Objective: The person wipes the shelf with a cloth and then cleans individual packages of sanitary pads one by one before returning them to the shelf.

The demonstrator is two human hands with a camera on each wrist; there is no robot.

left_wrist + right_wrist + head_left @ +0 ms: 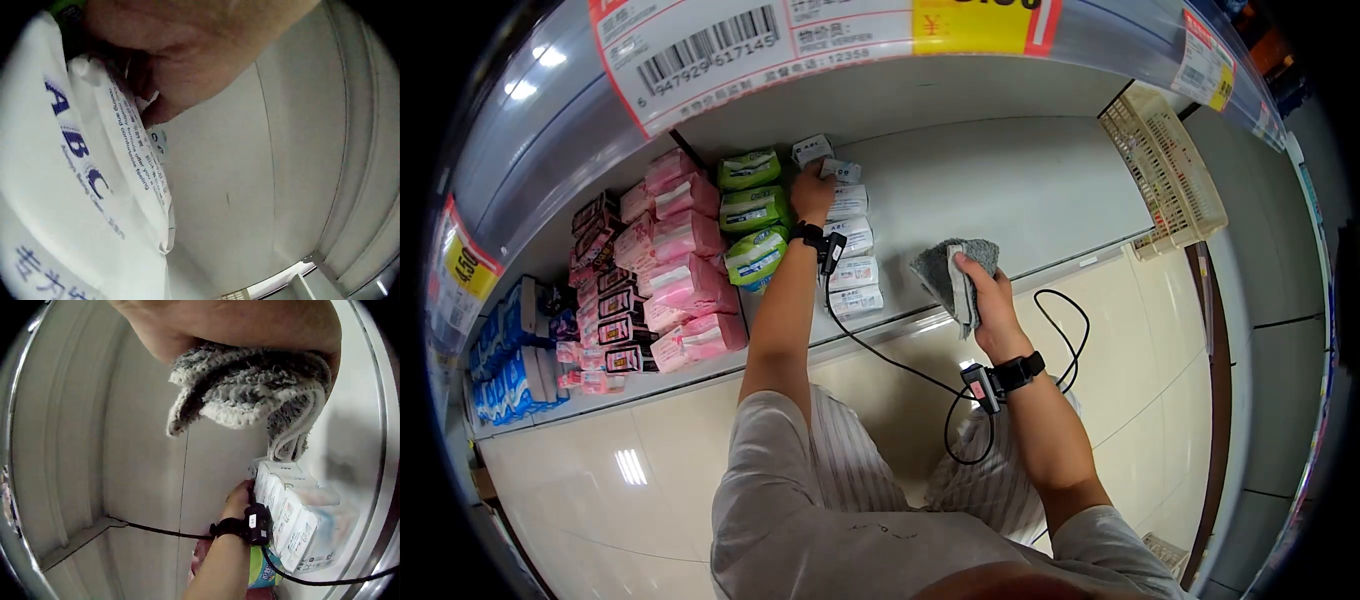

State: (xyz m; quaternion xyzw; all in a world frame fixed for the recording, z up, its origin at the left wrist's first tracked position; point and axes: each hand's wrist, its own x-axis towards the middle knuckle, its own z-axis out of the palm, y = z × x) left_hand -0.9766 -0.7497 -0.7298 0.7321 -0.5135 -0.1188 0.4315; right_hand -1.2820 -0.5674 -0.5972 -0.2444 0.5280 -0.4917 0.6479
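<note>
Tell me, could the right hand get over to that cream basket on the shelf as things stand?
Probably yes. Only bare shelf lies between the right hand and the cream basket, with nothing standing in the way. But its fingers grip a grey cloth, so taking hold would be awkward.

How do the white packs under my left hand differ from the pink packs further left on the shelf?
The white plastic packs stand in a single row front to back; the pink plastic packs are piled several across. Your left hand grips a white pack at the back; no hand touches the pink ones. Both lie on the white shelf.
</note>
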